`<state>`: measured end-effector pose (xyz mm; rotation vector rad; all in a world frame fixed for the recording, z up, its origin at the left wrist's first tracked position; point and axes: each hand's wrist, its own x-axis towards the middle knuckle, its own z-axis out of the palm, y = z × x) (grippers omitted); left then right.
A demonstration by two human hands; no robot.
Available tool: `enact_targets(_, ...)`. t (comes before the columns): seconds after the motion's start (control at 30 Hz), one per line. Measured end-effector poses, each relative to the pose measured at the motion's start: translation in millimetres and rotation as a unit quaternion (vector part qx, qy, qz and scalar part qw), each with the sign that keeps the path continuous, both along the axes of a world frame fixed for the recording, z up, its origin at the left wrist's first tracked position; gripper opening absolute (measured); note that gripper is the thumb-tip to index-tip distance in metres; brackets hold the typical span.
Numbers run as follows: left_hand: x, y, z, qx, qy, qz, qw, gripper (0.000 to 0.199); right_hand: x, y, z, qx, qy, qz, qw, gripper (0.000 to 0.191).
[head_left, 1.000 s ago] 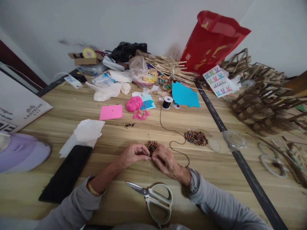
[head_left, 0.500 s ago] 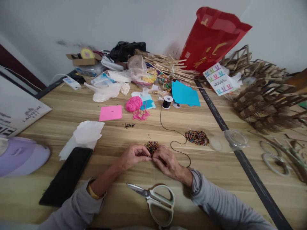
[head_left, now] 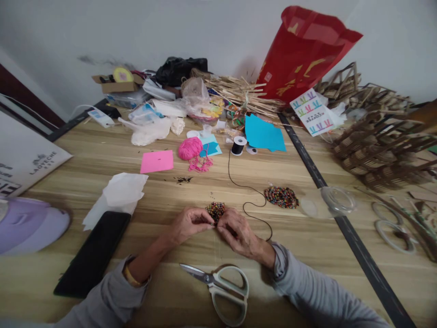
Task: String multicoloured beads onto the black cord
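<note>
- Wooden surface (head_left: 177,195), cluttered near the wall at 12 o'clock from the hands.
- Beads (head_left: 215,210) lie bunched just beyond the fingers, at 12; the left hand (head_left: 187,223) pinches its fingertips together at their near edge, on what is too small to tell.
- Right hand (head_left: 237,230) curls beside it; I cannot tell whether it grips.
- Judging by the beaded coil (head_left: 282,197) at 2 o'clock, one piece looks done; this bunch seems unfinished.
- Scissors (head_left: 209,277) lie untouched at 6 o'clock.
</note>
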<state>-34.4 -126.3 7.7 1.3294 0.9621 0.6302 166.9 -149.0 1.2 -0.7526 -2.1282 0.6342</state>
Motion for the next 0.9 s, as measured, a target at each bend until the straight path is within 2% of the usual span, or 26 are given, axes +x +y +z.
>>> enact_targets(0.4, -0.6, 0.3, -5.9, -0.004, -0.006, 0.008, 1.000, 0.019, -1.3, 0.4, 1.5, -0.006, 0.012, -0.004, 1.000, 0.012)
enact_targets(0.9, 2.6, -2.5, -9.7, 0.003, -0.019, 0.021, 1.000, 0.023, -1.2, -1.7, -1.9, 0.022, 0.013, -0.028, 0.999, 0.013)
